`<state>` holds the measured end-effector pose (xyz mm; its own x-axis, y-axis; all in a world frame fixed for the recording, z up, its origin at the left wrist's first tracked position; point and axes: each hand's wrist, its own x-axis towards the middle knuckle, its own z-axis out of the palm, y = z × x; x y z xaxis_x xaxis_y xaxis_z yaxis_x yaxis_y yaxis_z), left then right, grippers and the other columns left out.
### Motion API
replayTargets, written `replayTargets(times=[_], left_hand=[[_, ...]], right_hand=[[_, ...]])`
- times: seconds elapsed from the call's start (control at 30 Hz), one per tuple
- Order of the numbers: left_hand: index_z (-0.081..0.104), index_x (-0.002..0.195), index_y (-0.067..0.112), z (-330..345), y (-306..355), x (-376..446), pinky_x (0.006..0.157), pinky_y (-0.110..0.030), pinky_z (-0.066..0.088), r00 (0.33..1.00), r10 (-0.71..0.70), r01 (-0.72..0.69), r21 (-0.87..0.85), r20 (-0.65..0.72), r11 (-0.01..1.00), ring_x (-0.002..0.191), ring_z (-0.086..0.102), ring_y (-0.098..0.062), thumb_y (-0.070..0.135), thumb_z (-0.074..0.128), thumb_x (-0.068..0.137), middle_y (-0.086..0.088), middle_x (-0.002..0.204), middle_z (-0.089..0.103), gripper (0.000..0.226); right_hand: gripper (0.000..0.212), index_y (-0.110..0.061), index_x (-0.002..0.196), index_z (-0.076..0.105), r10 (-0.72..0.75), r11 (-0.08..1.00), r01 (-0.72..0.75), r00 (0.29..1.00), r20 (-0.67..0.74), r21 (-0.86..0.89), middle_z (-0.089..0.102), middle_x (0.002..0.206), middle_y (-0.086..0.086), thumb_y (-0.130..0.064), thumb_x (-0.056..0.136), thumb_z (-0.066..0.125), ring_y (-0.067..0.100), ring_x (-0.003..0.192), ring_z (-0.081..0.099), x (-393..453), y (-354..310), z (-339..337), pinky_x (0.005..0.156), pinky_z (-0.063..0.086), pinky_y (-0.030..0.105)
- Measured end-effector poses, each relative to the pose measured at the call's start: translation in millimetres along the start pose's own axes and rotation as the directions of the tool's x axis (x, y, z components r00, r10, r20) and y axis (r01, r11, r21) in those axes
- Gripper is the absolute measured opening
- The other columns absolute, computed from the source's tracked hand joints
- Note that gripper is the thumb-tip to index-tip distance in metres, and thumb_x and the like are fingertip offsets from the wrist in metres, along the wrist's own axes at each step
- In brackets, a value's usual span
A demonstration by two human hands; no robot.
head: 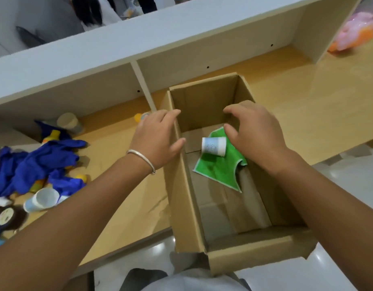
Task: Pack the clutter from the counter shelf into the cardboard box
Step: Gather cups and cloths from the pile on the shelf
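Head view, looking down on an open cardboard box (pixel 181 206) standing on the wooden tabletop (pixel 307 101), flaps up. Inside, on the bottom: a green cloth (pixel 219 169) lying flat toward the far right, and a small white paper cup (pixel 214 146) tipped on its side, resting on the cloth's far edge. Left hand (pixel 158 139) poised over the box's left wall, fingers spread, grip loose and empty; a silver bracelet (pixel 141 159) on that wrist. Right hand (pixel 257 135) above the box's far interior, fingers curled downward and apart, grip empty, just above the cup and cloth without clear contact. Clutter at far left in the shelf bay: crumpled blue cloth (pixel 38 164), a white cup (pixel 42 200) on its side, yellow-capped bottles (pixel 52 136) partly buried, a grey cup (pixel 69 122) further back
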<state>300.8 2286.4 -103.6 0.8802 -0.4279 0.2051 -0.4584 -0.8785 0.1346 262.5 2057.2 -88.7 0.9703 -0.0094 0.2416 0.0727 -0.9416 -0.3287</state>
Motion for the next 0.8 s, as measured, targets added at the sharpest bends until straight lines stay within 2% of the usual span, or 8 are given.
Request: replayTargets(times=[0.17,0.3,0.4,0.47,0.63,0.8], left_hand=[[0.049,0.132,0.017,-12.1,-65.8,-52.4,0.098,-0.038,0.037,0.98,-0.168,0.164,-0.045,-0.103,0.985,0.118,0.049,-0.025,0.04,0.06,0.086,-0.005,0.126,0.056,0.053],[0.049,0.133,0.016,-14.2,-130.6,-108.8,0.097,-0.041,0.039,0.945,-0.318,0.316,-0.036,-0.079,0.948,0.115,0.049,-0.025,0.042,0.059,0.087,-0.005,0.125,0.056,0.054],[0.051,0.131,0.014,-11.1,-183.5,-160.8,0.099,-0.043,0.04,0.907,-0.418,0.415,-0.053,-0.049,0.908,0.115,0.05,-0.026,0.041,0.061,0.086,-0.006,0.122,0.057,0.054],[0.053,0.129,0.01,-8.1,-219.4,-197.8,0.097,-0.042,0.041,0.88,-0.474,0.471,-0.073,-0.024,0.879,0.112,0.052,-0.03,0.038,0.062,0.084,-0.009,0.119,0.058,0.054],[0.051,0.131,0.01,-0.5,-297.6,-265.1,0.093,-0.044,0.042,0.821,-0.564,0.569,-0.06,0.086,0.82,0.109,0.053,-0.032,0.036,0.064,0.081,-0.01,0.12,0.057,0.058],[0.049,0.133,0.011,11.5,-353.0,-292.9,0.098,-0.045,0.038,0.808,-0.571,0.584,-0.068,0.145,0.809,0.117,0.049,-0.03,0.034,0.069,0.078,-0.01,0.125,0.055,0.063]], right_hand=[[0.04,-0.019,0.123,0.059,-0.181,0.982,0.179,0.983,0.019,0.051,0.061,0.115,0.005,-0.034,0.086,0.061,0.027,0.107,0.054,24.4,-63.7,20.3,0.089,0.041,0.041],[0.039,-0.019,0.121,0.06,-0.311,0.948,0.307,0.949,0.045,0.083,0.061,0.114,0.007,-0.036,0.086,0.06,0.028,0.106,0.054,37.6,-131.3,45.9,0.091,0.041,0.042],[0.042,-0.023,0.125,0.056,-0.37,0.928,0.363,0.922,0.11,0.081,0.058,0.119,0.001,-0.041,0.088,0.058,0.022,0.11,0.05,42.4,-183.1,72.8,0.095,0.037,0.04],[0.046,-0.021,0.128,0.055,-0.412,0.911,0.402,0.896,0.168,0.093,0.057,0.122,0.004,-0.042,0.087,0.058,0.025,0.114,0.049,43.1,-218.3,96.0,0.098,0.036,0.043],[0.059,-0.021,0.135,0.049,-0.442,0.891,0.451,0.837,0.321,0.052,0.051,0.132,0.009,-0.044,0.083,0.063,0.028,0.12,0.044,28.2,-296.9,168.8,0.103,0.032,0.044],[0.069,-0.022,0.139,0.043,-0.422,0.891,0.448,0.767,0.484,0.067,0.041,0.143,0.011,-0.044,0.079,0.067,0.027,0.133,0.035,0.8,-350.2,238.0,0.11,0.024,0.048]])
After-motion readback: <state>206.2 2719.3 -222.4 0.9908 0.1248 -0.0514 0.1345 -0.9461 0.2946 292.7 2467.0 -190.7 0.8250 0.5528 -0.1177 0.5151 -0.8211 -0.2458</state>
